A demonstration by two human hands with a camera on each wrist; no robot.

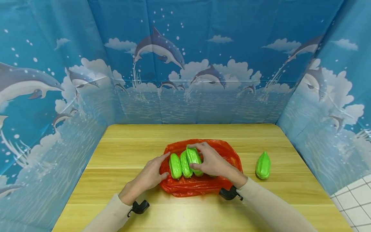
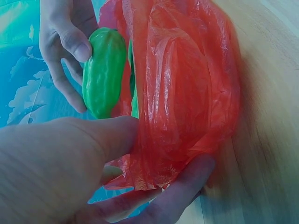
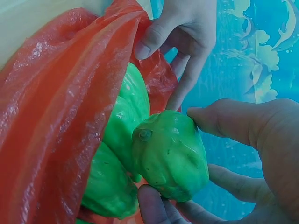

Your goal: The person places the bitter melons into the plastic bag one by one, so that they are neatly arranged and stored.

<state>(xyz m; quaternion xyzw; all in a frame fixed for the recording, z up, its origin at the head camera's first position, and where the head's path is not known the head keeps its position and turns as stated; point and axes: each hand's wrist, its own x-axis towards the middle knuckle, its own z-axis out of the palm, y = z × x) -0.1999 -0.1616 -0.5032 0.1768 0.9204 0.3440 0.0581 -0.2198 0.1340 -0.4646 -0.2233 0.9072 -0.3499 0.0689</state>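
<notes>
A red plastic bag [image 1: 188,190] lies on the table, its mouth spread and several green ribbed gourds [image 1: 175,166] side by side in it. My right hand [image 1: 213,161] holds one gourd [image 3: 170,156] between thumb and fingers, over the others at the bag's mouth. At the bag's left side is my left hand [image 1: 149,172], thumb and fingers spread and touching the plastic. In the left wrist view its thumb [image 2: 114,135] lies along the rim; the bag wall [image 2: 177,88] hides the gourds behind it. One more gourd [image 1: 263,166] lies alone, right of the bag.
The wooden table [image 1: 121,148] extends around the bag. Blue dolphin-print sheets [image 1: 203,103] enclose it at the back and both sides. A black device [image 1: 139,207] is strapped to each wrist. White tiles [image 1: 356,196] show beyond the right edge.
</notes>
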